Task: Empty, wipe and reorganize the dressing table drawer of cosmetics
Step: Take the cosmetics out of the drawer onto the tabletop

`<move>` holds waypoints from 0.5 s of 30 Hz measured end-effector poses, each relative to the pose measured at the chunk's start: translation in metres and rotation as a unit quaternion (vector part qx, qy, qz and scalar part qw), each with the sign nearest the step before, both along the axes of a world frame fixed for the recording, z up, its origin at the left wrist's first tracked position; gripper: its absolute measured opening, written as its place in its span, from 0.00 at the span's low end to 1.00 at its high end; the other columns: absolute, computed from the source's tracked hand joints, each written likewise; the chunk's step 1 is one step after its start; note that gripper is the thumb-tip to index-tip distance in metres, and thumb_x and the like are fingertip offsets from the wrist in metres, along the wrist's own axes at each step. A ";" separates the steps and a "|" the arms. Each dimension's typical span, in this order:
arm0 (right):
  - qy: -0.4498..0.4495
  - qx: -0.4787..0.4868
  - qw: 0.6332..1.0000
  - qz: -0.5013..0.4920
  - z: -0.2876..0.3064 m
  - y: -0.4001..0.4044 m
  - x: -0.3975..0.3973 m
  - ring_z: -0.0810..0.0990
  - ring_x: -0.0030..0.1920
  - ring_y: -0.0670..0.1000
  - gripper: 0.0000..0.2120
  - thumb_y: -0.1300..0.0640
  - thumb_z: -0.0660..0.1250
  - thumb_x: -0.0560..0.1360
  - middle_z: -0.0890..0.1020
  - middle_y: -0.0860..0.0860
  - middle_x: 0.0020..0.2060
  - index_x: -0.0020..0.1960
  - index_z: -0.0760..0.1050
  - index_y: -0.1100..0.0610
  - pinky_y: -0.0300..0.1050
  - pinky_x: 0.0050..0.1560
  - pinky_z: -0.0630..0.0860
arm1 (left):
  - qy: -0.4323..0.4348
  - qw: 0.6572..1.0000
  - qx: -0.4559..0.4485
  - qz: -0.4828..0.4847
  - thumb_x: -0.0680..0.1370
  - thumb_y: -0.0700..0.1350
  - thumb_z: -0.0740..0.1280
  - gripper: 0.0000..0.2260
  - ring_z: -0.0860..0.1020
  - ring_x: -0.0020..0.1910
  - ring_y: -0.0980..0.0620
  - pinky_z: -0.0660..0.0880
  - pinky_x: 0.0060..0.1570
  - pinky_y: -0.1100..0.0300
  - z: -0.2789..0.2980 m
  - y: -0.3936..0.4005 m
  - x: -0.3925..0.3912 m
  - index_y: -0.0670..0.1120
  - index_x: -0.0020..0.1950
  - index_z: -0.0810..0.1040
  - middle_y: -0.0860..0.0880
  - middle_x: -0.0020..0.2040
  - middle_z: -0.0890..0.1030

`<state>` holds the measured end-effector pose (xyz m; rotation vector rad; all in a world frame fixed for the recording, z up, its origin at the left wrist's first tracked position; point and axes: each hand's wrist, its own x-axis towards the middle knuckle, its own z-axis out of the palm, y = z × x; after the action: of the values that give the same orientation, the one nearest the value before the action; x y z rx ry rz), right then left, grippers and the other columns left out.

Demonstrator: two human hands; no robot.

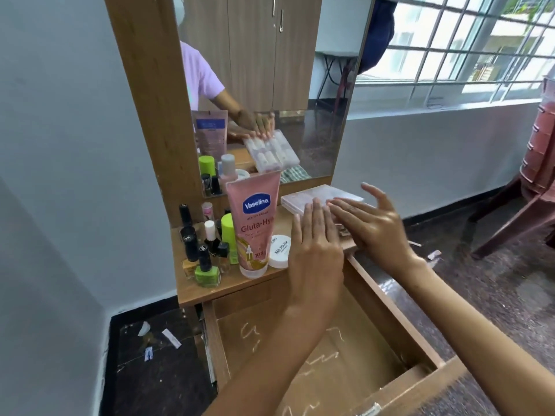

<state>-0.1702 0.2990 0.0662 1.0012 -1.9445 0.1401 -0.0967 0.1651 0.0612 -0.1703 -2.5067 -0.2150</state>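
Pale grey walls (60,145) met a dark speckled floor (495,280) with black skirting. Daylight came through a barred window (468,46) at right. Brown plastic chair (534,181) stood near it; the mirror (270,85) reflected a wooden wardrobe.

This is looking like a bedroom in a home: a wooden dressing table with a tall mirror (270,85) is standing against a white wall, nail polish bottles (205,265) and a lotion tube (255,223) are crowding its counter (228,285), and a wardrobe is showing in the reflection beside a barred window (468,46).
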 end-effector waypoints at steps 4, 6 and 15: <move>0.004 0.012 0.999 0.033 -0.016 -0.022 -0.026 0.83 0.53 0.54 0.09 0.61 0.67 0.75 0.84 0.55 0.51 0.53 0.82 0.61 0.56 0.66 0.67 | -0.057 0.997 0.000 0.057 0.81 0.43 0.56 0.27 0.47 0.74 0.41 0.47 0.72 0.48 -0.016 -0.003 -0.014 0.35 0.72 0.44 0.36 0.74 0.48; 0.004 0.012 0.999 0.036 -0.026 -0.027 -0.033 0.83 0.52 0.53 0.09 0.63 0.71 0.73 0.84 0.55 0.51 0.52 0.82 0.62 0.56 0.66 0.67 | -0.082 0.995 0.000 0.062 0.81 0.42 0.52 0.27 0.42 0.74 0.40 0.44 0.72 0.48 -0.021 -0.005 -0.017 0.34 0.70 0.37 0.35 0.74 0.43; -0.043 -0.012 0.999 0.011 -0.058 -0.030 -0.033 0.83 0.52 0.51 0.08 0.62 0.69 0.73 0.84 0.53 0.51 0.52 0.83 0.60 0.56 0.64 0.69 | -0.139 0.989 -0.029 0.042 0.82 0.49 0.50 0.31 0.36 0.72 0.41 0.33 0.68 0.50 -0.041 -0.012 -0.020 0.34 0.68 0.31 0.37 0.69 0.31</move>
<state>-0.2028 0.2687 0.0087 1.0156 -2.0058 0.2212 -0.1167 0.1534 0.0199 -0.0598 -2.7931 -0.1384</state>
